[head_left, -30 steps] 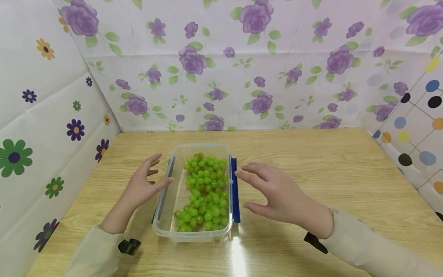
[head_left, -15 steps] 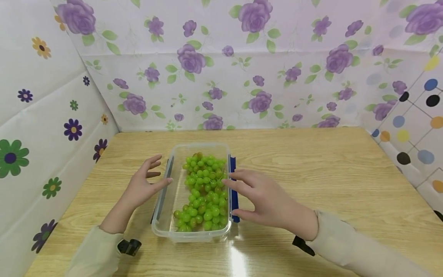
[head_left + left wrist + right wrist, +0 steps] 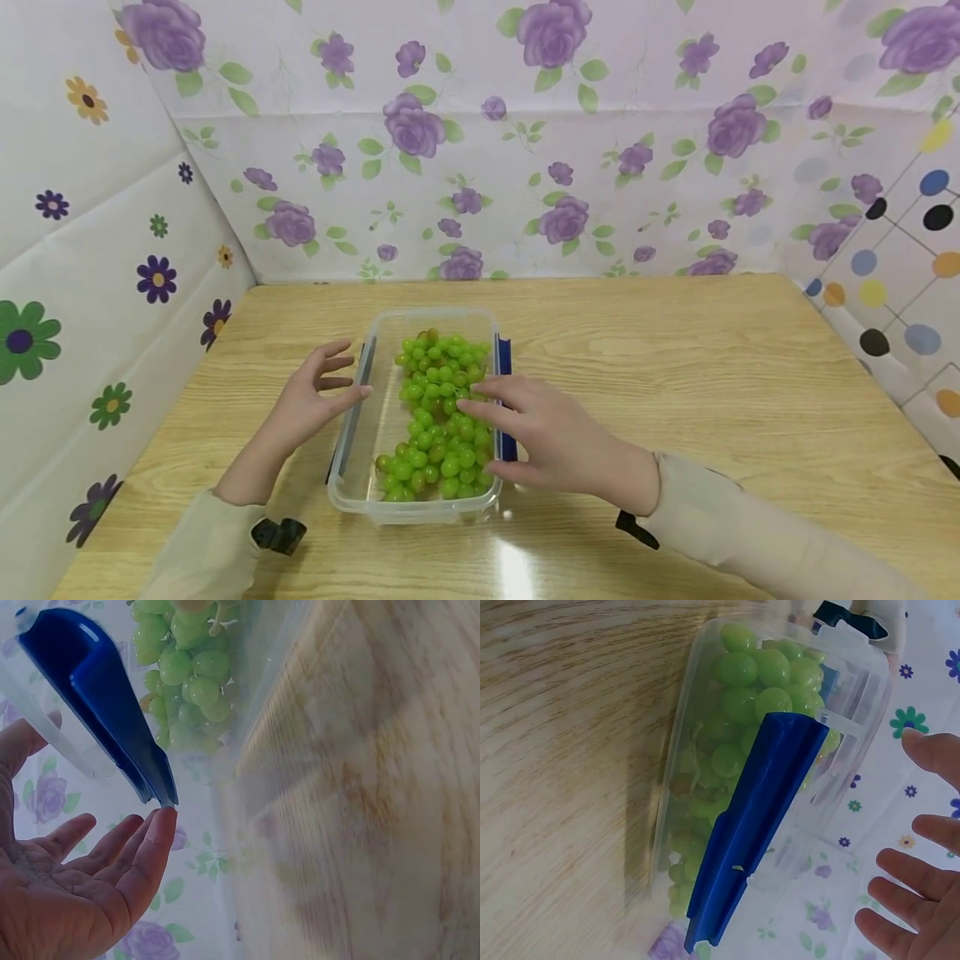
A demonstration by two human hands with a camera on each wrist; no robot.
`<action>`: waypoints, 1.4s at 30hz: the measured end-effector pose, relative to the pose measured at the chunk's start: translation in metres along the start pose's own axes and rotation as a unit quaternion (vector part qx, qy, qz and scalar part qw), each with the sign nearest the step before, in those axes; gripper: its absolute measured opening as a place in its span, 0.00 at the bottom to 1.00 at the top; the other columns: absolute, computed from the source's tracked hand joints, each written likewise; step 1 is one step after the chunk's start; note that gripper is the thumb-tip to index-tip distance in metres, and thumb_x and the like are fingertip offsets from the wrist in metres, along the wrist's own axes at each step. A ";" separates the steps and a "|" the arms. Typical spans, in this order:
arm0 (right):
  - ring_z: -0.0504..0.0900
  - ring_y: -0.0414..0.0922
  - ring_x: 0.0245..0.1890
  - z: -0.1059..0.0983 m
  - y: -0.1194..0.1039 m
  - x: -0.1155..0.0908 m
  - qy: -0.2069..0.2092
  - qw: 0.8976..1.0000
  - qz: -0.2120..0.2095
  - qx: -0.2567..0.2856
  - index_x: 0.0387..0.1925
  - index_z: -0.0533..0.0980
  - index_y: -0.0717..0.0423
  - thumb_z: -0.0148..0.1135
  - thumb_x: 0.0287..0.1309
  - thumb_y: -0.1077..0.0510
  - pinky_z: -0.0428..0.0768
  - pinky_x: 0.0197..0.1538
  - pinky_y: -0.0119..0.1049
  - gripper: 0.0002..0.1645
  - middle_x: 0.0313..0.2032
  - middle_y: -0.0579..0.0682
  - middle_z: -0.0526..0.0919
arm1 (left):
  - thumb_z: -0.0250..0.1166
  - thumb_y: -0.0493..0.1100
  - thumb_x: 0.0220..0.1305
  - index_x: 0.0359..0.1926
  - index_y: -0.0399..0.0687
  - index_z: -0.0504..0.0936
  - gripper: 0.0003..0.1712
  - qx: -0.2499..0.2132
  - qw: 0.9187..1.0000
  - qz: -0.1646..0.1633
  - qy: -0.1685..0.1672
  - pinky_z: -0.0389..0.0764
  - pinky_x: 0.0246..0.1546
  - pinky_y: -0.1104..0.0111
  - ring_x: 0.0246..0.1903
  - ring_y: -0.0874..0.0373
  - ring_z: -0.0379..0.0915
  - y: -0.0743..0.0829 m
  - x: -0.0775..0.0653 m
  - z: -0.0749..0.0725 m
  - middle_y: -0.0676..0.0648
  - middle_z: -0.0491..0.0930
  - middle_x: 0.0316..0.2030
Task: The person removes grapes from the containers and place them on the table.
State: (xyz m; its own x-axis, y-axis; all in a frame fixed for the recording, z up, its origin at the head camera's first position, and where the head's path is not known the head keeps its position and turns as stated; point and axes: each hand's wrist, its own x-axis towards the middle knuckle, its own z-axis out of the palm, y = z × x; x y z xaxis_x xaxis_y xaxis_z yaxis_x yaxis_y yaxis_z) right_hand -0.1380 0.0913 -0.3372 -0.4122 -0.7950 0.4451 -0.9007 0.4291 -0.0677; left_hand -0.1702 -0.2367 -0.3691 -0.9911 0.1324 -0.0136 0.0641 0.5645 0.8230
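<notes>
A clear plastic container (image 3: 415,507) with blue side latches stands on the wooden table, no lid on it. Bunches of green grapes (image 3: 438,454) lie inside, mostly along its right half. My left hand (image 3: 311,404) is at the container's left side, fingers spread and thumb over the rim; in the left wrist view its fingertips come right up to a blue latch (image 3: 112,697). My right hand (image 3: 551,433) reaches over the right rim, fingers apart above the grapes and holding nothing. The right wrist view shows the other blue latch (image 3: 757,817) hanging down outside the wall.
The wooden table (image 3: 712,375) extends to the right and behind the container. A purple-flowered cloth (image 3: 480,150) hangs at the back, with patterned cloths at the left and right. Each wrist wears a black strap (image 3: 279,535).
My right hand has moved left, from outside the container's right side to over its rim and the grapes. My left hand has stayed almost in place.
</notes>
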 end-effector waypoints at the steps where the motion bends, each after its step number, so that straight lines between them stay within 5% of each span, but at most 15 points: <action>1: 0.75 0.50 0.56 0.001 0.000 0.001 -0.005 1.000 0.000 -0.001 0.60 0.72 0.53 0.74 0.46 0.45 0.75 0.55 0.44 0.40 0.55 0.55 0.76 | 0.65 0.49 0.62 0.72 0.46 0.52 0.44 -0.005 1.000 0.000 -0.002 0.75 0.50 0.47 0.58 0.34 0.66 0.000 0.000 0.000 0.31 0.61 0.65; 42: 0.76 0.47 0.54 0.021 -0.005 0.026 -0.133 0.991 0.001 0.022 0.58 0.74 0.51 0.73 0.46 0.43 0.74 0.57 0.41 0.37 0.55 0.52 0.77 | 0.62 0.47 0.65 0.73 0.44 0.50 0.42 -0.099 0.991 -0.054 -0.065 0.75 0.51 0.49 0.64 0.35 0.59 -0.009 -0.003 -0.002 0.34 0.54 0.70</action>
State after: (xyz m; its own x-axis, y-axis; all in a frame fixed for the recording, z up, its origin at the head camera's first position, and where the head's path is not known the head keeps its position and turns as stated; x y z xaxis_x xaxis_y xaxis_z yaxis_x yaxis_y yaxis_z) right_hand -0.1474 0.0598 -0.3442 -0.4297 -0.8820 0.1937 -0.9028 0.4159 -0.1091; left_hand -0.1678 -0.2434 -0.3751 -0.9669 0.1901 -0.1702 -0.0789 0.4115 0.9080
